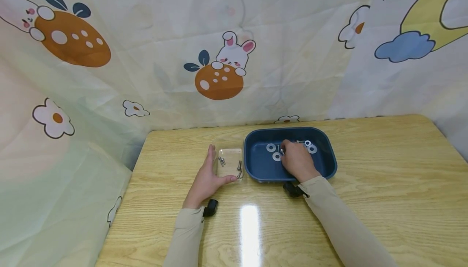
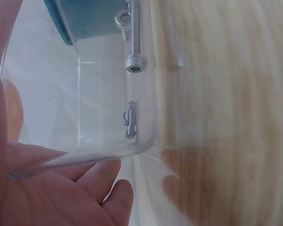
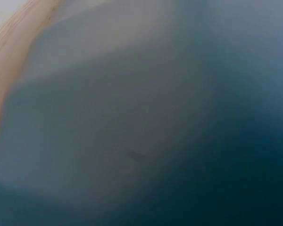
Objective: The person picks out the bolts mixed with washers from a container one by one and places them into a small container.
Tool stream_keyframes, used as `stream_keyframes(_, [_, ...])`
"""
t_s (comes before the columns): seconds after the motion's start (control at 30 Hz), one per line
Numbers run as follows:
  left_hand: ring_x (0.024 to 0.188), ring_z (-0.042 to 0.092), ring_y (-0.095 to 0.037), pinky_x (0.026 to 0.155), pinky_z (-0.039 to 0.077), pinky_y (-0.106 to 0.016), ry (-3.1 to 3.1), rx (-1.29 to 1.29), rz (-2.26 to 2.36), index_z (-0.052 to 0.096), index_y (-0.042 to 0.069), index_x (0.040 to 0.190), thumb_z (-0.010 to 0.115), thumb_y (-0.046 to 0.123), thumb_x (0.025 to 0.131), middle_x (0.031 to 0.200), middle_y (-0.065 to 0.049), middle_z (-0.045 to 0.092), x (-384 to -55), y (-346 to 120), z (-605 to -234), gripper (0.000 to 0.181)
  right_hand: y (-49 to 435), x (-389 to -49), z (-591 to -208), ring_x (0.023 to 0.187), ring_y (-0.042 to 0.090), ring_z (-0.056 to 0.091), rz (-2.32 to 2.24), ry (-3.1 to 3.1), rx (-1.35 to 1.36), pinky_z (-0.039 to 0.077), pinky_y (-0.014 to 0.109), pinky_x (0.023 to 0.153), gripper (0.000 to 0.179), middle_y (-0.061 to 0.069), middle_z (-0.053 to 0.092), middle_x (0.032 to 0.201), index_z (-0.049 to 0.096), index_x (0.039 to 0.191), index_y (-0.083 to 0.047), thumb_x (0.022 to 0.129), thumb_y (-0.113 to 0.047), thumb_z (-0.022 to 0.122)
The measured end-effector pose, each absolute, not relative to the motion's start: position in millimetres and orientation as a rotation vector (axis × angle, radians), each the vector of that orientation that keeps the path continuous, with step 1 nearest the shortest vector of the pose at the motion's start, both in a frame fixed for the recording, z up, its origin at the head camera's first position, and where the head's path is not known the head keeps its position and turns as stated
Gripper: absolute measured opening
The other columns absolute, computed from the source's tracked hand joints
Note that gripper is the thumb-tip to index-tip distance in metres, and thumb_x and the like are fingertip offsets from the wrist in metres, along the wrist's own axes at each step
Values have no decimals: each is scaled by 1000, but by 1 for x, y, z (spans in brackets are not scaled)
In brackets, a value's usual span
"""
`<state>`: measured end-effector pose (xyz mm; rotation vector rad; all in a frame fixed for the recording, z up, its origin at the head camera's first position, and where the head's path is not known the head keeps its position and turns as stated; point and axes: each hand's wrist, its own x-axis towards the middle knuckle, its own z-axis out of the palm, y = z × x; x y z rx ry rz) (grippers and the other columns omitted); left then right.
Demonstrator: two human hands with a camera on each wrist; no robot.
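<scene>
Blue tray (image 1: 257, 175) and clear box (image 1: 230, 152), side by side

A printed cloth (image 1: 164, 55) hangs behind the wooden table (image 1: 384, 185). On the table, the tray sits just right of the box. My left hand (image 1: 206, 182) touches the box, fingers and thumb stretched along its left and near sides. My right hand (image 1: 297, 159) reaches into the tray, fingers bent down at a screw (image 1: 282, 152); whether they pinch it I cannot tell. Washers (image 1: 271, 148) lie around it. Other screws (image 1: 222, 161) lie in the box.
</scene>
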<state>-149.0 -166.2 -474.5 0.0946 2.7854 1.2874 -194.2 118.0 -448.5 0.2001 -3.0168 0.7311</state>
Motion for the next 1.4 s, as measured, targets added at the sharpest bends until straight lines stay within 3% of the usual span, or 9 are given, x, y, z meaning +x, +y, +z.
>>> stream_keyframes(0.2, [138,17,-18,109,21,-47,2781,99,1296,-12,39,144,81,54,60,153,6,11,-148,-166,-474,127,118,-193,-447,75,28,59,754,-2961,219,49,44,72,24,13,66,80,65,103,0,80,-3,64])
stream_keyframes(0.4, [138,16,-20,109,20,-48,2781,118,1297,-13,39,144,80,56,60,154,3,11,-149,-166,-475,127,117,-192,-445,66,23,54,768,-2909,243,47,38,61,21,9,61,73,64,101,-1,80,-3,62])
stream_keyframes(0.63, [138,17,-17,109,21,-47,2774,99,1309,-11,41,144,81,54,59,153,7,11,-148,-166,-474,126,113,-188,-440,65,22,51,777,-2858,299,44,36,60,19,4,56,70,64,99,-3,80,-5,63])
stream_keyframes(0.9, [138,17,-18,109,21,-47,2778,107,1313,-11,40,144,81,54,60,153,5,13,-148,-166,-474,126,109,-184,-435,63,20,50,802,-2787,372,44,40,66,21,2,54,70,65,99,-3,79,-4,62])
stream_keyframes(1.13, [138,17,-18,109,21,-48,2776,99,1317,-10,38,146,81,54,59,153,4,15,-148,-166,-474,126,102,-180,-430,63,18,49,819,-2764,393,42,33,57,20,2,55,72,64,99,-4,79,-4,62])
stream_keyframes(1.4, [138,18,-18,108,21,-48,2780,108,1312,-11,39,145,81,52,60,153,5,14,-148,-165,-474,126,95,-177,-426,62,17,50,853,-2741,398,43,31,56,19,3,57,75,65,99,-6,80,-4,63])
